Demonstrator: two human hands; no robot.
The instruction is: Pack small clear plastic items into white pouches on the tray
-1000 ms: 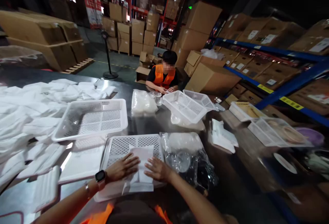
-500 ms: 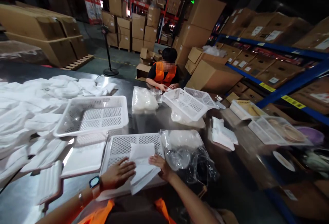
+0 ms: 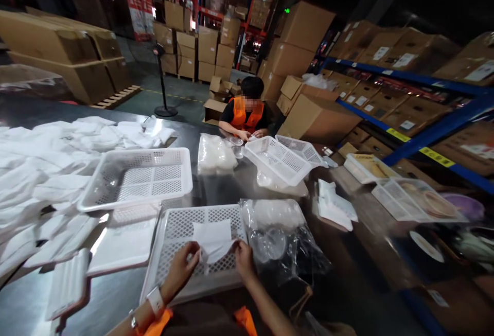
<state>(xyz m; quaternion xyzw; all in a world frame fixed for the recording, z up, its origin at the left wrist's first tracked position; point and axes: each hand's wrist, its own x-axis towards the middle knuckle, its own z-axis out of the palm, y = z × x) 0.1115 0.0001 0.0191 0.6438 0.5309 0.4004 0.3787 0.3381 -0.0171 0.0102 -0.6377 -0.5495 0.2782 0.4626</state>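
Note:
A thin white sheet [image 3: 212, 238], paper or cloth, lies over an upturned white perforated plastic basket [image 3: 173, 223] in front of me. My left hand [image 3: 184, 266] pinches the sheet's near left edge between thumb and fingers. On the opposite side, my right hand [image 3: 244, 261] grips the near right edge. Between the hands the near part sags in a curve, while the far part rests flat on the basket. Touching the basket's right side is a clear plastic bag [image 3: 276, 217] with round translucent cups or lids inside.
White folded pieces [image 3: 50, 171] are heaped along the left of the metal table. An upright white basket [image 3: 139, 171] stands behind my work. Across the table a person in an orange vest [image 3: 246, 112] handles something small beside two more baskets [image 3: 278, 156]. Shelving with cartons [image 3: 405, 99] lines the right.
My hands have gone from lying flat on the sheet to pinching its near edges. The sheet's long near flap has been lifted and folded back, and it now looks shorter.

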